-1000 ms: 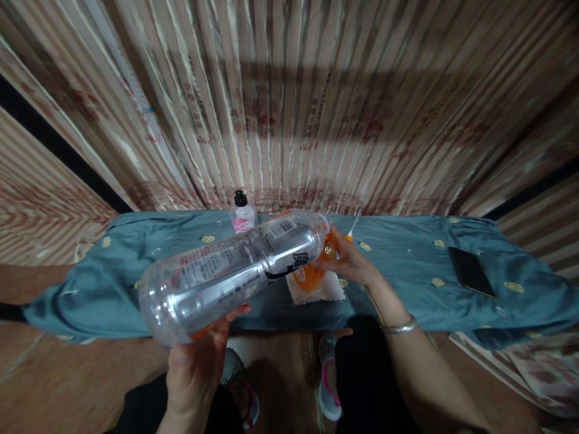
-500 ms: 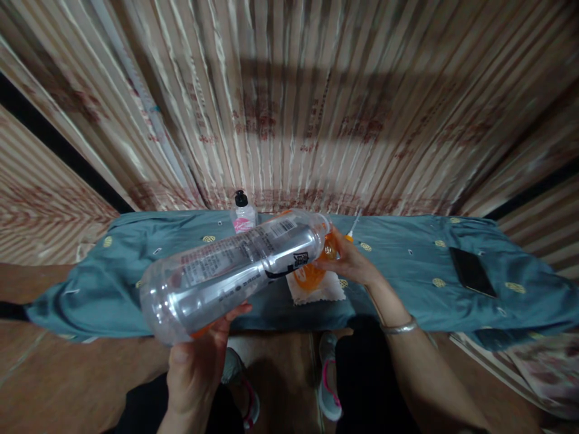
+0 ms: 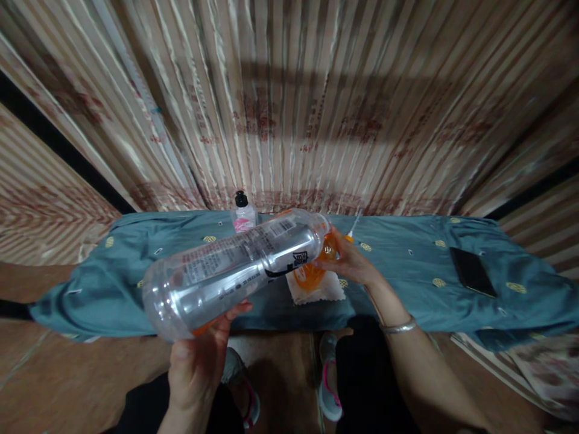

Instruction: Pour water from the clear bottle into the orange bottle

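Observation:
My left hand (image 3: 196,367) grips the base end of a large clear plastic bottle (image 3: 235,265) with a printed label. The bottle is tipped almost flat, its neck pointing up and to the right. My right hand (image 3: 348,262) is at the bottle's neck, fingers closed around an orange cap or funnel-like piece (image 3: 330,246) there. Below the neck, an orange translucent object (image 3: 307,277) rests on a white cloth (image 3: 316,290) on the blue-covered table (image 3: 136,271).
A small bottle with a black cap and pink label (image 3: 243,214) stands at the table's back edge. A dark phone (image 3: 470,271) lies at the right. A thin orange-tipped tool (image 3: 351,228) lies behind my right hand. Striped curtains (image 3: 289,102) hang behind. My shoes show below.
The bottle's base end has shifted very slightly to the right; both hands keep their hold.

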The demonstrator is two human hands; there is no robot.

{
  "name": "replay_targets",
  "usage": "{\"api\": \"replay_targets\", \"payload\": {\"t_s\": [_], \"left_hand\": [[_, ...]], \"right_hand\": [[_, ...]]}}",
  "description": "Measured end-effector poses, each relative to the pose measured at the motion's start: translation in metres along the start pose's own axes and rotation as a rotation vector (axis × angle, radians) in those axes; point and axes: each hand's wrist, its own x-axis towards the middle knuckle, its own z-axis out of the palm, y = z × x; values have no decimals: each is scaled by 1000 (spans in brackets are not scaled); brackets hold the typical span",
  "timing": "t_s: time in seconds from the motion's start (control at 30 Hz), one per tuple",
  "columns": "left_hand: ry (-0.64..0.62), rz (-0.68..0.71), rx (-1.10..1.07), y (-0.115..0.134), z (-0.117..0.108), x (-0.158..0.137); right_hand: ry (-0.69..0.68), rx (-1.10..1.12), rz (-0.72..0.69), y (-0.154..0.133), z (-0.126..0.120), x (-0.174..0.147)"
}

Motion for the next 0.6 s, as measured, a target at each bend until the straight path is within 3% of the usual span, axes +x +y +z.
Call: {"api": "replay_targets", "payload": {"t_s": [0.4,0.6], "left_hand": [[-5,-1,-13,-4,-6,2],[65,-13,-27,-3,1,1]], "right_hand": [[12,-4,22,2,0,0],[4,3,9,1,0,-1]]}}
